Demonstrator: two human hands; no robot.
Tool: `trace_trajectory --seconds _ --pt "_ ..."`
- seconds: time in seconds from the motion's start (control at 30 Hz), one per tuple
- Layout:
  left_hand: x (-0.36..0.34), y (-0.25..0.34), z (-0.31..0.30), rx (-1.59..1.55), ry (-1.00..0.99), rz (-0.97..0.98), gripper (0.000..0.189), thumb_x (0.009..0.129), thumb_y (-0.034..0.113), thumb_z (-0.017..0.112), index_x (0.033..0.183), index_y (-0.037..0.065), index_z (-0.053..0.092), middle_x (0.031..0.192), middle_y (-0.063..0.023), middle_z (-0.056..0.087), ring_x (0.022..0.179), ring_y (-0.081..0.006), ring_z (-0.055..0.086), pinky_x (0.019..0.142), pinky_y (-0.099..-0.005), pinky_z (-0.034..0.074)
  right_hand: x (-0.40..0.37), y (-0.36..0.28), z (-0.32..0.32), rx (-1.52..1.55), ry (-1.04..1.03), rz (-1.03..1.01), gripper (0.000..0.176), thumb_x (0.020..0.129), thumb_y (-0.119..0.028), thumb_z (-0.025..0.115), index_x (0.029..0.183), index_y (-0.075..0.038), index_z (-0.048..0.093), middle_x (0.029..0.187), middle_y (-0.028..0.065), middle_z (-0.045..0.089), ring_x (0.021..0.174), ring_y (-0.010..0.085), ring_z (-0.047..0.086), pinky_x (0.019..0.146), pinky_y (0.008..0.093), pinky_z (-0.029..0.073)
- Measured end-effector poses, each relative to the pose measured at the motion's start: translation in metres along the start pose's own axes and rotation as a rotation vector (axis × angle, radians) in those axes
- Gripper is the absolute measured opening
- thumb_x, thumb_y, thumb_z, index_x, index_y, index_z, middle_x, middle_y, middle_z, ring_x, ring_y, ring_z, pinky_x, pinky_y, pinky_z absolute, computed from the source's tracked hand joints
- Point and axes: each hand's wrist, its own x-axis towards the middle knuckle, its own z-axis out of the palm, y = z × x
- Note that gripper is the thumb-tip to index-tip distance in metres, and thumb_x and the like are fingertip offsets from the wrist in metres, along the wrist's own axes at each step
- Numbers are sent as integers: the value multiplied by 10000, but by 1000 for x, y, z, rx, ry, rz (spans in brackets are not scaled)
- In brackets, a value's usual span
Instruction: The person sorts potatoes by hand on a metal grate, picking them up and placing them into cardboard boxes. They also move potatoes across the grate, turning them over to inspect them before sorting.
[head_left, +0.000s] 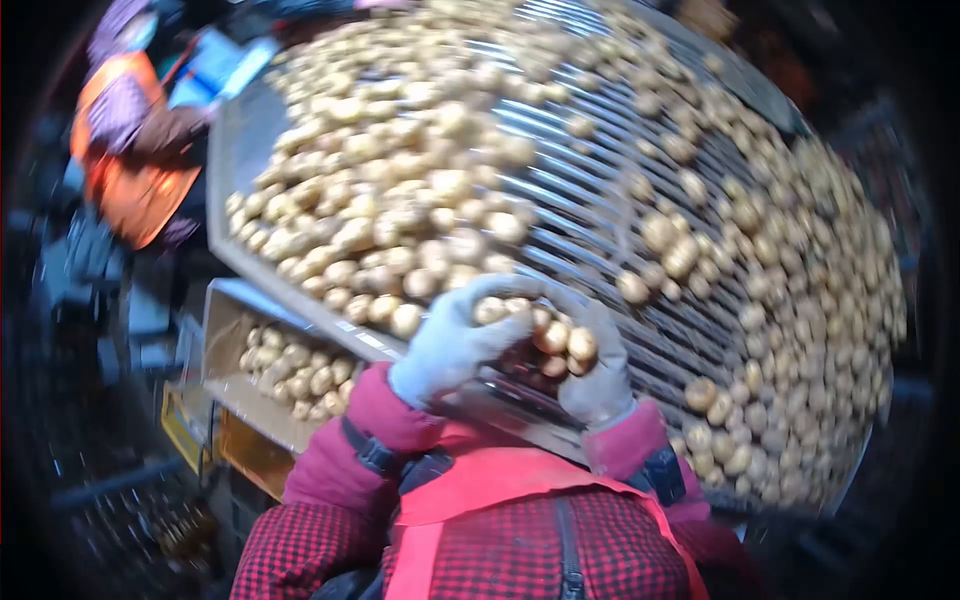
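Both my hands wear pale grey-blue gloves and come together at the near edge of a slatted metal sorting table (575,205). My left hand (455,335) curves round several potatoes (553,338) from the left. From the right, my right hand (603,365) closes round the same cluster, its fingers bent over the far side. The potatoes are small, yellowish and round, and lie between the two palms. Part of the fingers is blurred, so which hand bears which potato cannot be told.
A large heap of potatoes (390,185) covers the table's left side; another pile (820,330) fills the right. Below the left edge stands a box (225,345) holding potatoes. A person in an orange vest (130,185) is at the far left.
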Motion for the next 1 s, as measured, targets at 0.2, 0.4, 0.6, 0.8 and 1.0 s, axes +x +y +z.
trace_trajectory --seconds 0.2,0.4,0.6,0.8,1.0 --pt "-72 -26 -76 -286 164 134 379 965 127 745 1326 39 670 1135 -10 719 1025 -77 653 912 -241 542 24 67 72 -516 -101 114 501 1042 -182 571 1509 -33 467 1448 158 579 1264 253 598 1008 406 542" --pt "-152 -88 -137 237 755 473 353 960 115 711 1290 -2 664 1138 -68 717 1012 -141 680 925 -276 552 53 157 126 -267 14 681 513 1063 -472 518 1458 -143 540 1155 41 671 828 169 623 669 365 517" --pt "-231 -129 -170 -548 886 370 390 985 18 657 1371 22 594 1169 -48 702 945 -78 679 851 -225 580 70 256 165 -452 -164 954 543 1076 -477 483 1493 -131 522 1076 64 688 801 166 628 699 358 525" --pt "-306 -121 -257 -275 1270 470 481 900 21 746 1364 62 622 1118 -38 714 854 -86 670 704 -236 573 116 366 229 -627 -406 1103 603 1047 -564 513 1504 -170 513 1217 40 669 945 195 667 839 387 577" --pt "-376 -108 -430 -199 1453 730 737 898 31 758 1532 28 381 1093 -98 653 900 -146 666 774 -295 574 188 482 317 -730 -489 957 680 988 -579 627 1482 -132 492 1262 135 626 1052 285 641 898 432 551"
